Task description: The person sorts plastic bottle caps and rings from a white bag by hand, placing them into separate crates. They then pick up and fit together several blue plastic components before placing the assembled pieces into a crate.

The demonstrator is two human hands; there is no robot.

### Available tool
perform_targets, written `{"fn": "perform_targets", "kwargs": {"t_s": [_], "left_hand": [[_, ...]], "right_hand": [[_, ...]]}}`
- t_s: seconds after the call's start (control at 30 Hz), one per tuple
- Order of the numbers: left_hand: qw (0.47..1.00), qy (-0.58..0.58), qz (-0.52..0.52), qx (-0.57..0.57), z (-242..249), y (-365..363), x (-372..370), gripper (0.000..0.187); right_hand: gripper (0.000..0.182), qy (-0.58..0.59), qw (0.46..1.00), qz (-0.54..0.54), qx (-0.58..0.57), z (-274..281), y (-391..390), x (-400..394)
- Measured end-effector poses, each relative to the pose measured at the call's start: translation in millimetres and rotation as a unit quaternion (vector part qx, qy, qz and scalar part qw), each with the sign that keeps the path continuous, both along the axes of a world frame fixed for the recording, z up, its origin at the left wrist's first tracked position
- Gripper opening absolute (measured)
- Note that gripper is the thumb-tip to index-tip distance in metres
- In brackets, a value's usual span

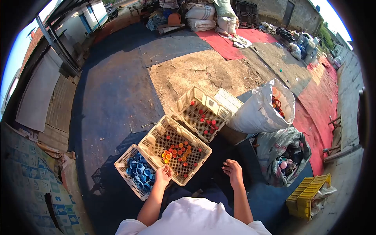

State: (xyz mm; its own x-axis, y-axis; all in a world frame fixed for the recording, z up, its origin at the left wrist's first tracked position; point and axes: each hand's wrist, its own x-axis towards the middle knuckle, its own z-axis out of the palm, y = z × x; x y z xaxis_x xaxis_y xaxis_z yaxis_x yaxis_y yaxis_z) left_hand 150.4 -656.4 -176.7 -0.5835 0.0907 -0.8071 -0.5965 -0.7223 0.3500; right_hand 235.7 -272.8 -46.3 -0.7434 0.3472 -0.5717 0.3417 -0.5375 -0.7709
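My left hand (164, 173) is at the near left edge of the middle cream crate (201, 145), its fingers bent together; what they hold, if anything, is too small to name. Orange, red and yellow caps (181, 152) lie inside that crate. Just left of it, a smaller crate (122, 166) holds blue pieces (141, 172). My right hand (232, 170) hovers over the dark ground right of the middle crate, fingers apart and nothing in them. Beyond the middle crate, another cream crate (194, 93) has several red caps (211, 125) in it.
At right stand a white sack (254, 111) with orange and red items and a grey-green sack (270, 156) of mixed pieces. A yellow crate (303, 196) sits at lower right. Full sacks (201, 17) are piled far back. A wall (350, 102) runs along the right.
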Motion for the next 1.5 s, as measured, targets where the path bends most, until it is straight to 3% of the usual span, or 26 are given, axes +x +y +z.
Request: {"fn": "perform_targets", "kwargs": {"t_s": [0.07, 0.27, 0.4, 0.6, 0.83, 1.13, 1.3, 1.4, 1.5], "left_hand": [[0.997, -0.035, -0.063, -0.015, 11.2, 72.5, -7.1, 0.017], [0.95, 0.027, -0.311, -0.014, 32.9, 252.6, -33.7, 0.023], [0.933, 0.047, -0.356, 0.005, 74.7, 337.2, -50.2, 0.028], [0.915, 0.063, -0.399, -0.022, 76.5, 391.2, -68.6, 0.028], [0.913, -0.026, -0.407, -0.017, 52.2, 451.4, -108.6, 0.025], [0.86, 0.061, -0.506, 0.006, 62.7, 585.6, -209.2, 0.033], [0.8, 0.05, -0.536, 0.265, 107.8, 633.1, -257.5, 0.034], [0.738, 0.235, -0.624, 0.105, 134.2, 658.6, -262.3, 0.034], [0.709, 0.346, -0.614, 0.03, 129.0, 671.4, -271.8, 0.026]], "right_hand": [[0.023, 0.005, 0.999, -0.046, -0.006, -3.6, 39.0, 11.9], [0.024, -0.043, 0.987, -0.153, 0.028, -23.5, 160.8, 66.4], [0.026, -0.027, 0.968, -0.241, 0.057, -12.0, 223.3, 91.0], [0.025, -0.028, 0.939, -0.334, 0.08, -3.9, 266.1, 94.1], [0.028, -0.033, 0.944, -0.329, 0.018, -14.4, 287.2, 71.6], [0.023, -0.09, 0.925, -0.354, 0.104, -2.8, 347.0, -30.0], [0.017, -0.05, 0.924, -0.329, 0.187, -14.1, 372.3, -95.2], [0.018, -0.025, 0.914, -0.313, 0.259, -17.4, 385.1, -128.3], [0.017, -0.065, 0.904, -0.268, 0.328, -10.1, 397.1, -149.5]]}}
